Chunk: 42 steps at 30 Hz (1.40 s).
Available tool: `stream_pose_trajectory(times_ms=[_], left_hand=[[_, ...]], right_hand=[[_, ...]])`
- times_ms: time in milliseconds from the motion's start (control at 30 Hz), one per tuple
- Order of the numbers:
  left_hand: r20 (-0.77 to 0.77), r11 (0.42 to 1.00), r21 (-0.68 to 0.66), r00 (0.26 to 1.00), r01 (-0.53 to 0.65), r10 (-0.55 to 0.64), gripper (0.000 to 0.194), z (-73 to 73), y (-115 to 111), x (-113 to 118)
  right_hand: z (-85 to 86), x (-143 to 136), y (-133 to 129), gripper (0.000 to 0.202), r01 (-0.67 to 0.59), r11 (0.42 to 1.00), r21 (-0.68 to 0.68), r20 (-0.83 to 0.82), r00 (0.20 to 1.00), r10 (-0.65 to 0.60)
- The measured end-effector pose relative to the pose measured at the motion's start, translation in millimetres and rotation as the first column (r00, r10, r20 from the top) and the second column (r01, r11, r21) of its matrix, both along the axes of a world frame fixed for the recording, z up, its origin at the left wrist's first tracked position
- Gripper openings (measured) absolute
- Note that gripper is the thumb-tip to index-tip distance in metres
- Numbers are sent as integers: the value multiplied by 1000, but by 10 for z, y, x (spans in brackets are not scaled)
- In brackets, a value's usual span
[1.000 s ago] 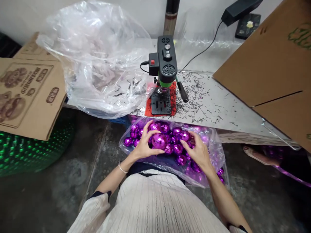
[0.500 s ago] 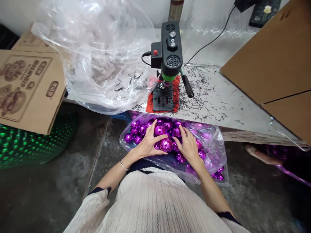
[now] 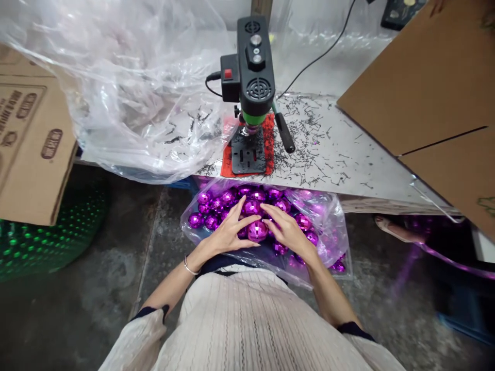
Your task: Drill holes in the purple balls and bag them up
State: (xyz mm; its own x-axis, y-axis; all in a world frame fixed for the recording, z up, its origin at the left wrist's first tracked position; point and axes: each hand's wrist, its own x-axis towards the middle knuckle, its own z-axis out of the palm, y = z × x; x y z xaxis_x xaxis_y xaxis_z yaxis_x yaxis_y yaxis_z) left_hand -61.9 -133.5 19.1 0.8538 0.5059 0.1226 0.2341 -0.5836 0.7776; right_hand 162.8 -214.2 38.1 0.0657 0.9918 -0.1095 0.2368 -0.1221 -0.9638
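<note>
Shiny purple mirror-ball ornaments (image 3: pixel 227 197) lie heaped in a clear plastic bag (image 3: pixel 328 226) in my lap. My left hand (image 3: pixel 231 231) has its fingers curved around two larger balls: one ball (image 3: pixel 257 231) sits between thumb and forefinger, and another ball (image 3: pixel 252 207) is just above it, between spread fingers. From the other side my right hand (image 3: pixel 288 231) reaches over the heap, fingers apart, its fingertips beside those same two balls. I see nothing plainly gripped in it. More balls lie under its palm, partly hidden.
A small black and green bench drill press (image 3: pixel 255 67) stands on the white table (image 3: pixel 309 175), among scattered black bits. Crumpled clear plastic (image 3: pixel 147 103) covers the table's left. Cardboard stands at right (image 3: pixel 433 98) and left (image 3: pixel 34 144). Green balls (image 3: pixel 46 242) fill a bag below.
My right hand has moved left across the balls, closer to the left hand and the two balls there. My left hand keeps the same hold. The whole view has shifted slightly.
</note>
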Motion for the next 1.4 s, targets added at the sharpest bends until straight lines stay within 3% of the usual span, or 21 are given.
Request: stream_pose_trajectory(times_ms=[133, 200, 300, 333, 400, 467, 533, 633, 733, 800, 867, 967, 1100, 1233, 1333, 1400], left_hand=[[-91, 993, -11, 989, -115, 114, 73, 3, 12, 138], [-125, 992, -17, 985, -125, 122, 70, 22, 38, 206], [-147, 997, -30, 987, -77, 72, 74, 71, 94, 226], [-152, 998, -30, 987, -58, 53, 78, 94, 115, 209], [-152, 999, -15, 988, -29, 26, 89, 146, 163, 148], [-124, 998, 26, 991, -52, 55, 89, 198, 225, 64], [-72, 980, 93, 980, -177, 184, 71, 230, 308, -38], [-28, 860, 218, 878, -461, 477, 39, 197, 467, -224], [-63, 720, 336, 749, -607, 660, 41, 40, 621, -417], [-103, 697, 364, 718, -617, 689, 51, -113, 697, -513], [-135, 717, 353, 726, -600, 674, 57, -267, 747, -562], [-133, 737, 322, 743, -594, 656, 48, -424, 792, -565], [-66, 714, 234, 722, -660, 689, 48, -446, 828, -533], [-21, 683, 155, 688, -714, 725, 46, -368, 865, -518], [0, 665, 145, 672, -733, 741, 45, -313, 889, -515], [3, 655, 157, 664, -739, 748, 44, -295, 885, -517]], right_hand=[[32, 184, -229, 30, 177, 975, 133, 267, 941, -208], [-1, 359, -400, 32, 329, 911, 249, 452, 792, -410], [-130, 651, -697, 45, 528, 771, 355, 626, 479, -616], [-183, 731, -791, 53, 563, 747, 354, 657, 419, -627], [-280, 831, -932, 68, 592, 744, 308, 688, 401, -604], [-344, 843, -980, 75, 581, 770, 265, 697, 436, -569], [-366, 787, -923, 73, 532, 796, 288, 717, 432, -548], [-364, 674, -706, 58, 366, 862, 351, 797, 367, -480], [-406, 623, -475, 43, 179, 938, 297, 888, 309, -340], [-480, 637, -367, 39, 108, 962, 250, 918, 289, -271], [-576, 676, -304, 36, 80, 973, 218, 929, 288, -232], [-702, 747, -275, 28, 83, 979, 184, 931, 305, -201], [-731, 819, -302, 33, 199, 959, 199, 874, 406, -266], [-581, 862, -349, 34, 441, 857, 267, 633, 590, -501], [-399, 864, -369, 35, 571, 780, 255, 453, 642, -618], [-280, 823, -374, 33, 603, 759, 248, 360, 670, -649]])
